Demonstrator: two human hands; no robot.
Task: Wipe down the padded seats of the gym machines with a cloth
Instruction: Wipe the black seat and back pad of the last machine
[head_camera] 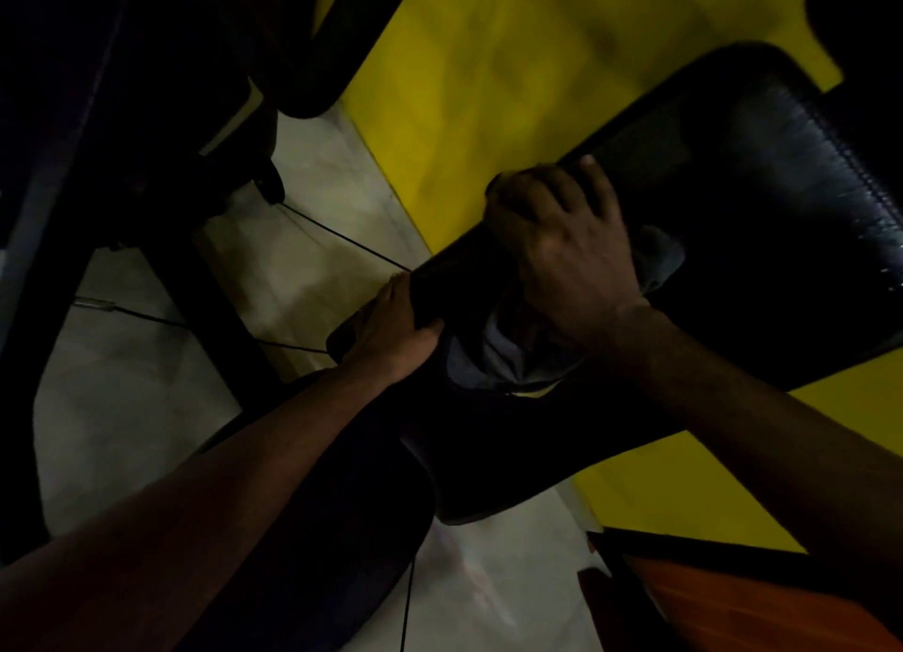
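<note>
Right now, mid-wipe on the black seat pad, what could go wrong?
1. The grey cloth is bunched under the right hand, part hanging loose below the palm; it could slip out or wipe only a narrow strip.
2. The left hand grips the padded seat at its edge, right beside the cloth; a stroke that way could hit it.
3. Thin black cables cross the pale floor beside the seat; a step there could snag one.

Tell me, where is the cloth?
In the head view's middle, the grey cloth is bunched under the right hand on the padded seat, just right of the left hand.
</note>
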